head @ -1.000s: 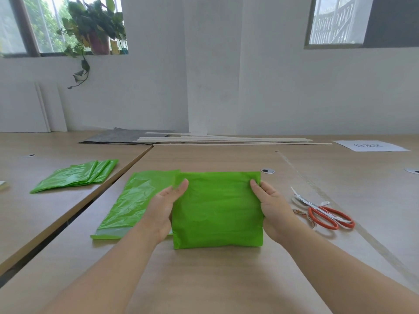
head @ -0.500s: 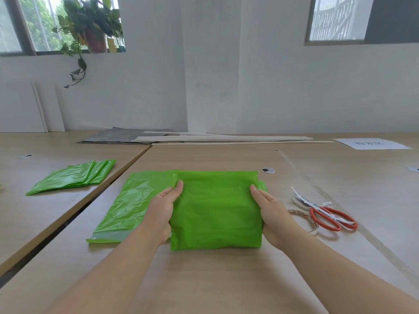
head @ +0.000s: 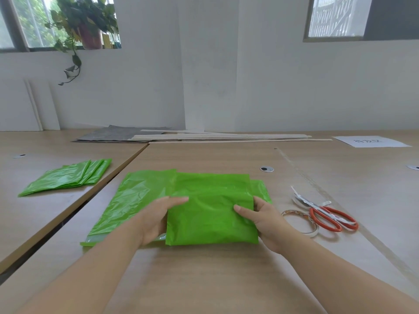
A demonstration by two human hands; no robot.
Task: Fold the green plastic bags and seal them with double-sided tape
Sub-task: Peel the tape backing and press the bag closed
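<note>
- A wooden table (head: 204, 279) holds a folded green bag (head: 210, 207), lying flat between both hands.
- The left hand (head: 156, 219) grips the bag's left edge, fingers (head: 178, 199) flat on top.
- The right hand (head: 265, 219) clasps the right edge, thumb over, fingers partly hidden.
- A flat green bag (head: 133, 198) lies under the left fingers.
- Orange scissors (head: 326, 214) and a tape roll (head: 301, 220) lie just right of the right fingers.

Print on white sheet (head: 371, 141) too blurred to read; tape roll (head: 301, 222) partly behind right hand (head: 268, 220).

Soft window daylight, wide-angle edge distortion
</note>
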